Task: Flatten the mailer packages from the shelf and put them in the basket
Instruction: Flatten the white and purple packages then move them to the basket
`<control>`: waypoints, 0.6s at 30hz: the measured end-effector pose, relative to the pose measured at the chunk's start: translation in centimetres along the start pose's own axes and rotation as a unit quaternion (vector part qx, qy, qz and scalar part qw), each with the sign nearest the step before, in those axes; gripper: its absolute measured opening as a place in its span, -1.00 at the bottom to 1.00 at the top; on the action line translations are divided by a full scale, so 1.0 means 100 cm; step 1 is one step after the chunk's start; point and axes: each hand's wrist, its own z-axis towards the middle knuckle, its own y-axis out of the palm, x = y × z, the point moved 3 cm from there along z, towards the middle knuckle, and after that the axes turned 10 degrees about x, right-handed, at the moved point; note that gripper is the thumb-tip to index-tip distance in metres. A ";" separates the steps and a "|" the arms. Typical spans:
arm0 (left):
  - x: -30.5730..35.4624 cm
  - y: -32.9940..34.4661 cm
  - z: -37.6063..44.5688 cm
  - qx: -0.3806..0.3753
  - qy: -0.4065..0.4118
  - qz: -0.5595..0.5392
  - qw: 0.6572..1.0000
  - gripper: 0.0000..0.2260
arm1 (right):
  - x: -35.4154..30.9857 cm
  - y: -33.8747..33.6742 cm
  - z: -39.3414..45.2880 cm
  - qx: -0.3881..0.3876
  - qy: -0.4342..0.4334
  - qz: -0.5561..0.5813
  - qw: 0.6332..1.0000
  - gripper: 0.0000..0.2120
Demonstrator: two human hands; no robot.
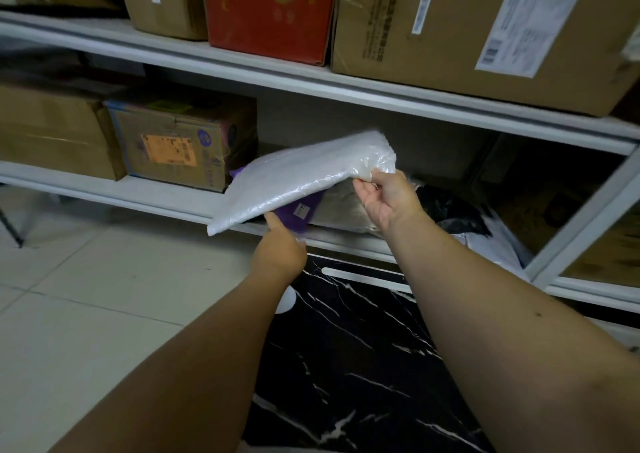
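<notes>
White plastic mailer (301,178) is held tilted at the lower shelf's (166,201) near edge: right hand (388,199) pinches its far right corner, left hand (278,248) grips underneath its near edge.

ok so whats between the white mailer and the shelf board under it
In the head view, a purple mailer lies on the lower shelf beneath the raised white mailer, with a beige package beside it.

White shelf (166,203) in front of me, two tiers loaded.
Its upper board carries brown cartons and a red box (270,12); the lower one holds a taped carton (180,144), a purple mailer (301,211) and dark bags (453,210).
</notes>
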 end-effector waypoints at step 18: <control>0.000 -0.006 -0.218 -0.304 0.009 0.224 0.926 -0.74 | -0.004 -0.213 -0.178 0.151 0.029 -0.012 0.988 -0.65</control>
